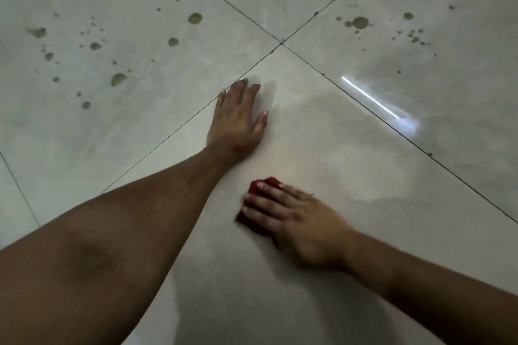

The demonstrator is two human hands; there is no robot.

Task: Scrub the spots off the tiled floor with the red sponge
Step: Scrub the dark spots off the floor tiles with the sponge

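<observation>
One head-worn camera looks steeply down, close over the tiled floor (322,126), facing forward past both forearms toward the crossing of grout lines (281,42) just beyond.

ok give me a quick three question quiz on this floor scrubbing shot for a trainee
1. True or false: the left hand holds the red sponge.
2. Which tile looks free of spots? A) the near tile under both hands B) the far left tile C) the far right tile
3. Fill in: the left hand lies ____ on the floor, fingers near the grout line.

Key:
1. False: the right hand presses it down.
2. A
3. flat
</observation>
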